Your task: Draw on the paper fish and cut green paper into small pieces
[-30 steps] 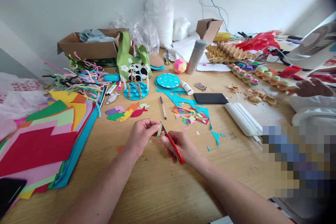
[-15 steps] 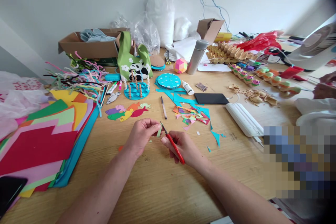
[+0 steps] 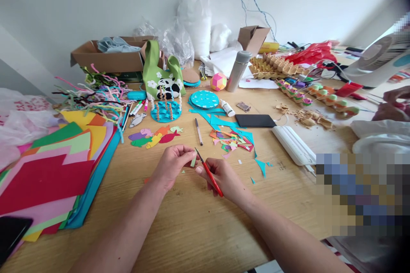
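Note:
My left hand (image 3: pixel 174 163) pinches a small light-green paper piece (image 3: pixel 193 161) between thumb and fingers. My right hand (image 3: pixel 221 175) is closed around red-handled scissors (image 3: pixel 211 178), whose blades point up and left beside the paper. Whether the blades touch the paper I cannot tell. Beyond my left hand lie several colourful paper fish (image 3: pixel 154 137) and a grey fish (image 3: pixel 137 120). A pen (image 3: pixel 199 131) rests past the scissors' tips. Past my right hand is a heap of coloured paper scraps (image 3: pixel 231 140), with blue offcuts (image 3: pixel 261 167) nearby.
Coloured sheets (image 3: pixel 48 175) are stacked at left below pipe cleaners (image 3: pixel 105 94). A blue round craft piece (image 3: pixel 165 111), panda bag (image 3: pixel 165 79), glue bottle (image 3: pixel 227 108) and flask (image 3: pixel 238 71) stand behind. At right are a black phone (image 3: pixel 255 120), white power strip (image 3: pixel 294 145) and another person's hand (image 3: pixel 397 102).
The scissors and my right hand have shifted slightly left, and the blades look closer together. My left hand keeps its pinch on the paper. The view has turned a little to the right.

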{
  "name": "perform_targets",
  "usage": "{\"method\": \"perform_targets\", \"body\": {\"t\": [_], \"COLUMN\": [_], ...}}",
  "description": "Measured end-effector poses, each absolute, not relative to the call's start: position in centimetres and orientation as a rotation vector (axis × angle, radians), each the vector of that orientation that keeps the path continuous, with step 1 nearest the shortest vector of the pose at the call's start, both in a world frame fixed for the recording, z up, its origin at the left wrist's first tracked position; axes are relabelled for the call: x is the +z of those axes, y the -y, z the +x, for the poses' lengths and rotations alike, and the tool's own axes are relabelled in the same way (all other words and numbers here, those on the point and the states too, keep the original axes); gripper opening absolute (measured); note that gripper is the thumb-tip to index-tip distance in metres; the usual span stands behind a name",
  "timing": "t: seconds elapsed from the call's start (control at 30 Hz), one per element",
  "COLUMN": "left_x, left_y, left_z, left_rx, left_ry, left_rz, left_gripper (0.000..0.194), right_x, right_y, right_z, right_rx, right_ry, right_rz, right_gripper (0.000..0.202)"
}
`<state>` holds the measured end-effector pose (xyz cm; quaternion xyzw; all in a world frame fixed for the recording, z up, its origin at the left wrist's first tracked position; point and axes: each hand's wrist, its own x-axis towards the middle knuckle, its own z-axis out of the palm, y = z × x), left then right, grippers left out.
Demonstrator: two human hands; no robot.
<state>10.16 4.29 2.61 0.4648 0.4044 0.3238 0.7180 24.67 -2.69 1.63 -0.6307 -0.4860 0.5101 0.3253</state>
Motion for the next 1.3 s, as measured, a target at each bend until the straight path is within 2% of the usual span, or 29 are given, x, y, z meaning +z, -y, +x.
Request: {"method": "perform_targets", "body": {"t": [0.43,0.8,0.97,1.13,1.2,1.3], "left_x": [2.4,2.6,2.4,2.2,2.2,2.4], "left_y": [-4.2,-4.1,-4.4,-4.7,-4.8,-5.0], "left_z": [10.1,10.3,10.0,9.7,9.6,9.3], "left_rx": [0.686,0.730,0.734,0.720,0.724,0.727], "left_ry": [-0.858,-0.867,-0.911,-0.959,-0.976,-0.984], "left_rz": [0.989,1.006,1.085,1.084,1.070,1.065], "left_gripper": [0.029,0.027,0.026,0.025,0.024,0.022], "right_x": [1.2,0.4,0.8,1.0,0.8,0.6], "right_y": [2.7,3.3,2.7,1.7,1.8,2.3], "right_z": [24.1,22.8,23.1,24.4,24.5,24.3], "right_rx": [1.267,1.307,1.215,1.543,1.696,1.732], "right_ry": [1.137,0.990,0.665,0.422,0.522,0.767], "right_rz": [-1.576,-1.489,-1.318,-1.088,-1.095,-1.153], "right_gripper": [0.051,0.055,0.059,0.066,0.068,0.066]}}
